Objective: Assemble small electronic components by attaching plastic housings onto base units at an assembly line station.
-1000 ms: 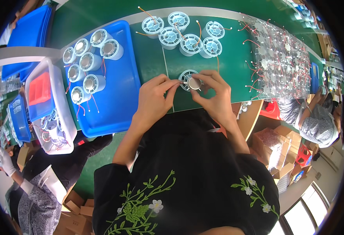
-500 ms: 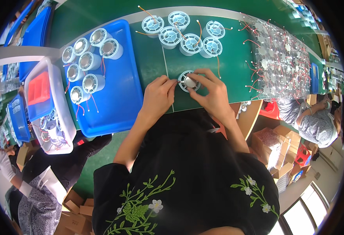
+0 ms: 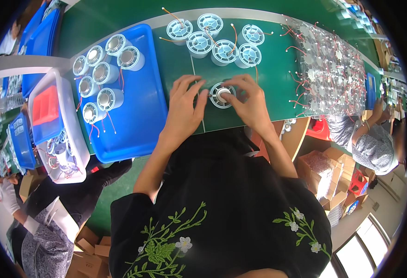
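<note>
At one o'clock: round silver metal disc (image 3: 221, 94); right hand (image 3: 250, 105) touching, grip unclear; left hand (image 3: 184, 107) spread, empty; thumb-slip might tilt disc.

1. Right lane: bare counter (image 3: 277, 74) between the right hand (image 3: 250, 104) and a clear sheet of wired discs (image 3: 331, 69), whose wire ends jut into it.
2. Far obstacle: six light-blue cups (image 3: 200, 42), closely grouped, wires trailing.
3. Left lane: narrow strip between those cups and the blue tray (image 3: 134, 125); the left hand (image 3: 185, 106) occupies its near end.
4. Centre: single cup (image 3: 216, 98), slight gap on its left, right side overlapped by fingers.
</note>
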Tool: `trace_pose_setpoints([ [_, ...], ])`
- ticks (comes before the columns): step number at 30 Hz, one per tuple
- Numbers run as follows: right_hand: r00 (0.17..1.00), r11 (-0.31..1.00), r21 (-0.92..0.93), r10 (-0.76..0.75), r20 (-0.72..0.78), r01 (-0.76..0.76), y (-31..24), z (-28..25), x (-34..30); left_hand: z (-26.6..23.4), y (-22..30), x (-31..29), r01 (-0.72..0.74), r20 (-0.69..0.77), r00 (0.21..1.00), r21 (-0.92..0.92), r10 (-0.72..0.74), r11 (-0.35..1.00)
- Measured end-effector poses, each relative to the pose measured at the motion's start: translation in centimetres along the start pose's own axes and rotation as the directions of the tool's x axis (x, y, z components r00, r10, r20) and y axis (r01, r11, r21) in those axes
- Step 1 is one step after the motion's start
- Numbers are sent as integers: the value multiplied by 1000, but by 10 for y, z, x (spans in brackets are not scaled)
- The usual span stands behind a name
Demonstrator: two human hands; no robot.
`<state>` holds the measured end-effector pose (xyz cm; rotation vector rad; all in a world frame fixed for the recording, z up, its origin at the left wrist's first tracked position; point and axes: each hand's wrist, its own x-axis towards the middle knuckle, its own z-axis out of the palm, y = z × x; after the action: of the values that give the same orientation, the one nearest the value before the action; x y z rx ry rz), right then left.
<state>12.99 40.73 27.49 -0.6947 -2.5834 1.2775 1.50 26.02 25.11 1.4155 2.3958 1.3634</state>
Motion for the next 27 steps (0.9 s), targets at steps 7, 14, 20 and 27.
trace_pose_setpoints([
  [7, 946, 826, 476, 196, 260, -302, 21, 2, 12, 13, 5, 5, 475, 312, 876, -429, -367, 769],
  [14, 930, 861, 402, 189, 314, -311, 18, 0, 16, 16, 0, 4, 489, 314, 867, -399, -386, 775],
  [20, 939, 877, 395, 154, 307, -273, 18, -5, 21, 19, -4, 0, 491, 335, 868, -471, -367, 733],
  [27, 865, 890, 281, 205, 459, -360, 13, -18, 34, 31, 13, -11, 390, 178, 918, -567, -355, 726],
])
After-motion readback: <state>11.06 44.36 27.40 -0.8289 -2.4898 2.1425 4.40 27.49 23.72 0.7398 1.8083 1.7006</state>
